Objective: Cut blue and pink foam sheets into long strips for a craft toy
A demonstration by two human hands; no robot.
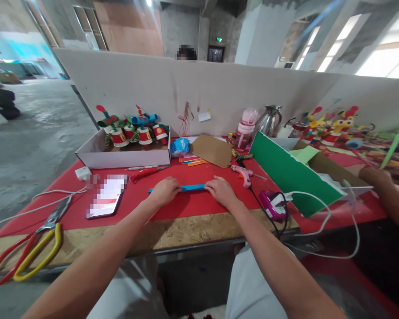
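Observation:
A narrow blue strip (193,188) lies nearly level across the red sheet on the table. My left hand (166,190) pinches it left of the middle, and a short blue end pokes out beyond that hand. At its right end the fingers of my right hand (220,190) are closed on it. Between the two hands the strip's face shows. A phone (107,196) with a lit screen lies to the left of my left hand, and a pink glue gun (244,175) rests right of my right hand.
Large scissors (55,217) lie at the front left. Behind stands a white box (126,158) of cup figures. A purple power adapter (271,206) with cables and a green-sided box (292,175) are on the right. Another person's hand (375,176) is at the far right.

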